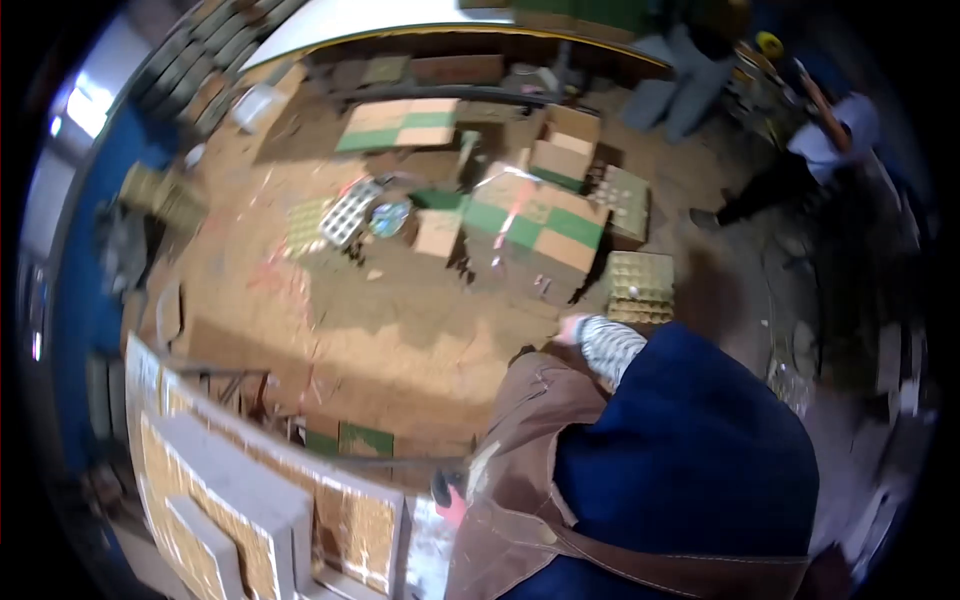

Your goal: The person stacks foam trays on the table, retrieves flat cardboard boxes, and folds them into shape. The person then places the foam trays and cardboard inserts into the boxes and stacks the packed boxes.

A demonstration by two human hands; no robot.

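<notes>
My right hand (572, 328) hangs below a striped cuff, out past my blue sleeve and above the brown floor. It is small and blurred, so its fingers are unclear. My left hand (452, 505), pink with a dark part at the fingers, is partly hidden beside my brown apron (540, 400). It is nearest to the pale edge of a rack of framed panels (340, 530). Whether either hand holds anything cannot be made out. A stack of egg trays (640, 285) stands on the floor beyond my right hand.
Taped green-and-brown cartons (535, 220), an open carton (565, 150), a grey tray (350, 212) and a round container (390, 217) stand on the floor. A long white-topped table (350, 25) crosses the back. Two other people are at the upper right, one in a white top (835, 135).
</notes>
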